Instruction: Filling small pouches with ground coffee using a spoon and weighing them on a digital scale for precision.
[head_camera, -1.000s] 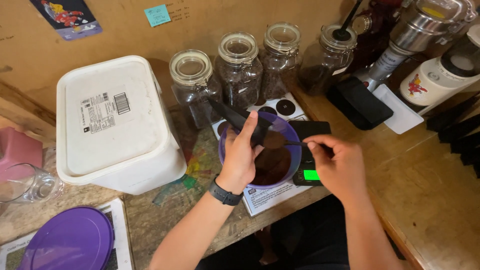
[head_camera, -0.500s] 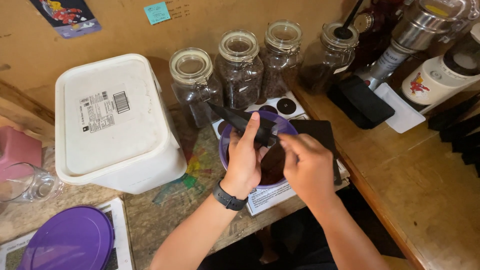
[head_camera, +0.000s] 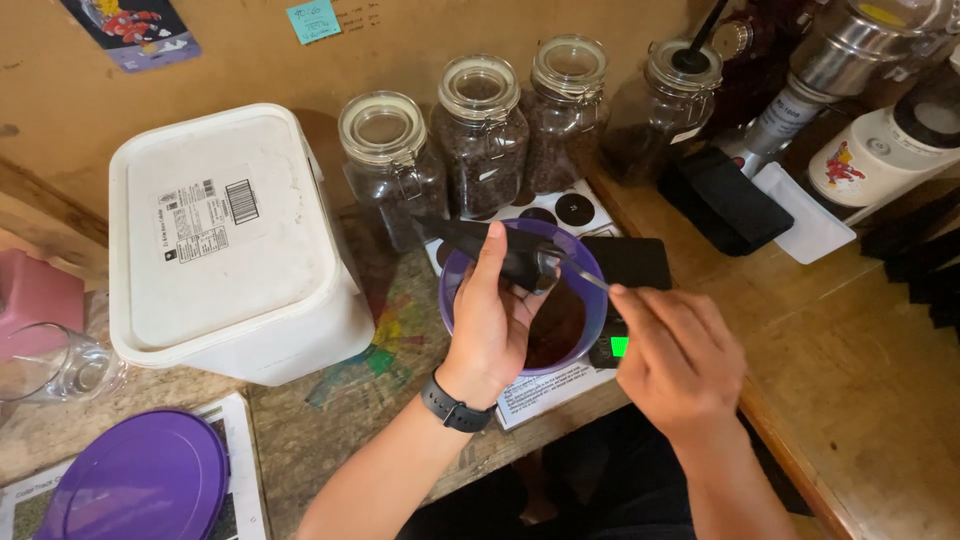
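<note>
Hidden: your left hand (head_camera: 490, 320) covers the near-left rim of the purple bowl (head_camera: 590, 290); the scale (head_camera: 630, 270) under the bowl shows only as a black corner and a green lit display. What the dark pouch (head_camera: 500, 250) contains cannot be made out.
Cut off: the purple lid (head_camera: 140, 480) at bottom left and the glass (head_camera: 55, 365) at left run past the frame edge.
Left grip: clenched on the pouch — fingers wrapped round it, thumb up its near side, a black watch on your wrist.
Right grip: your right hand (head_camera: 680, 360) pinches a thin metal spoon (head_camera: 580, 275) by the handle, fingers closed on it.
Pouch: held tilted over the bowl, its mouth pointing right, level with the far rim.
Spoon: its tip meets the pouch's mouth, above the brown powder lying in the bowl.
Bowl: sits on the scale at the counter's front edge, between your two hands.
Around: a white tub (head_camera: 230, 240) stands just left of the bowl; four glass jars (head_camera: 480, 130) of dark contents line the wall behind it — the nearest almost touching the pouch's far end.
Right side: a black tray (head_camera: 725, 200), a white dish and a steel grinder stand well apart from your hands.
</note>
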